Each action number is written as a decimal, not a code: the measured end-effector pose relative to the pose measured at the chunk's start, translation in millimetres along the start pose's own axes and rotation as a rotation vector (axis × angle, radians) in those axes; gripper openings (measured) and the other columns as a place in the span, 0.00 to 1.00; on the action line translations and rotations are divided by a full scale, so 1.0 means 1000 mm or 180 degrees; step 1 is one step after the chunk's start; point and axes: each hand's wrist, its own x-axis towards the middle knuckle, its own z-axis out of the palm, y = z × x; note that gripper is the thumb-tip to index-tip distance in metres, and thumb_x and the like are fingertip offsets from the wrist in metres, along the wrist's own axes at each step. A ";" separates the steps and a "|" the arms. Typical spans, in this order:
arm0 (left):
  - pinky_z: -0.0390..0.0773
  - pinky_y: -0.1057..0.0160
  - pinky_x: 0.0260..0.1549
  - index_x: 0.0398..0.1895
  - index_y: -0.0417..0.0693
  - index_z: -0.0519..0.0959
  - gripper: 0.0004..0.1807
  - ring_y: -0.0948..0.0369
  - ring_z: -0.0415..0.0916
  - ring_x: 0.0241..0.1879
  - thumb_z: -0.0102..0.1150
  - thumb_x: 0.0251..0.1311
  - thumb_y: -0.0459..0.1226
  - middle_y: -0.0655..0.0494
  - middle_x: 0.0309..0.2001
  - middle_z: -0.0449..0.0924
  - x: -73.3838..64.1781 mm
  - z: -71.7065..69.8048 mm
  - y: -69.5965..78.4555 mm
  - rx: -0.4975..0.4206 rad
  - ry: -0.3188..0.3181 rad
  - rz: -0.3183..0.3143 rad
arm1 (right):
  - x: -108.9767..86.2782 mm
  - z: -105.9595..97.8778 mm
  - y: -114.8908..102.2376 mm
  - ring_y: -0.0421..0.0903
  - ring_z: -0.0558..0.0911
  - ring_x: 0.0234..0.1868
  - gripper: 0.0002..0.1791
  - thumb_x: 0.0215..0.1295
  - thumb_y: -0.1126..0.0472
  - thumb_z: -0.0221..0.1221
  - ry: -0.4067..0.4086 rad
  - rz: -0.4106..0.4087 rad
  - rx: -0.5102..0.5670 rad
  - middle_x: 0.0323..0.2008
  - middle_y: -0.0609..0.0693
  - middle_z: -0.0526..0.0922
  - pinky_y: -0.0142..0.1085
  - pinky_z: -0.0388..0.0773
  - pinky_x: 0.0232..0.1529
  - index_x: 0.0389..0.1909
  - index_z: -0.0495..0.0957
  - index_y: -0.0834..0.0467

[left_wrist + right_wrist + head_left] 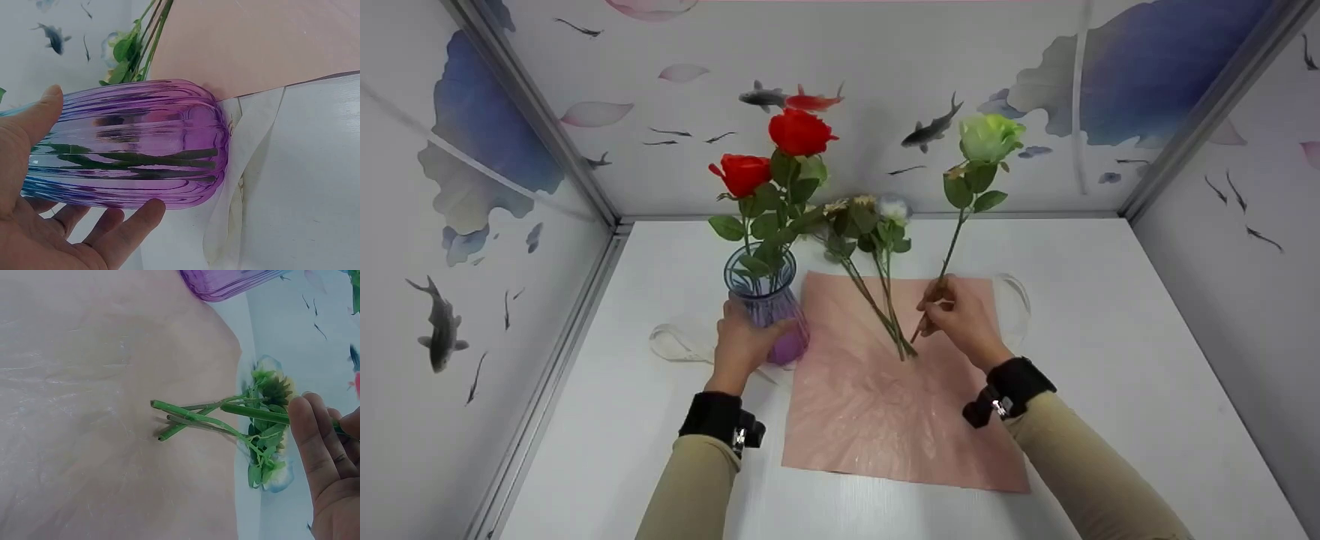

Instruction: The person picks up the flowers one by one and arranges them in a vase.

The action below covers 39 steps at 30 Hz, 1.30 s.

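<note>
My left hand (746, 341) holds a ribbed glass vase (140, 140), blue at the rim and purple at the base, with thumb and fingers on opposite sides. Two red roses (802, 133) stand in it, and their green stems show through the glass. My right hand (960, 315) pinches the stem of a pale green rose (990, 139), held upright with its bloom at the top. In the right wrist view the cut end of that green stem (253, 413) juts past my fingers. Close by, several flowers (877, 217) lie with crossed stems on pink wrapping paper (885, 420).
White ribbon (679, 345) lies by the vase base, its end running toward the paper. Another white loop (1016, 300) sits at the paper's right edge. The white table (1125, 420) is enclosed by printed panels at the back and both sides.
</note>
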 end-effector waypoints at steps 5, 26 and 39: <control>0.66 0.34 0.65 0.80 0.34 0.43 0.65 0.34 0.58 0.71 0.72 0.53 0.57 0.34 0.73 0.57 0.000 0.000 0.000 0.0015 0.0003 -0.0001 | 0.001 -0.002 0.005 0.67 0.84 0.36 0.10 0.72 0.72 0.53 0.0059 -0.0100 -0.0056 0.42 0.61 0.81 0.49 0.85 0.38 0.51 0.69 0.67; 0.65 0.35 0.66 0.79 0.32 0.43 0.64 0.34 0.58 0.71 0.72 0.55 0.55 0.33 0.73 0.57 0.000 0.000 0.000 0.0064 0.0038 0.0019 | -0.001 -0.011 0.002 0.45 0.78 0.22 0.15 0.74 0.62 0.60 0.0425 -0.0301 0.0141 0.41 0.63 0.80 0.33 0.77 0.25 0.56 0.71 0.59; 0.65 0.36 0.66 0.79 0.33 0.44 0.63 0.33 0.57 0.70 0.72 0.55 0.55 0.33 0.74 0.55 -0.001 -0.001 0.001 0.0029 0.0021 0.0049 | -0.004 -0.018 -0.002 0.49 0.84 0.27 0.20 0.75 0.53 0.59 0.0548 -0.0339 0.1031 0.38 0.61 0.81 0.39 0.84 0.33 0.53 0.71 0.65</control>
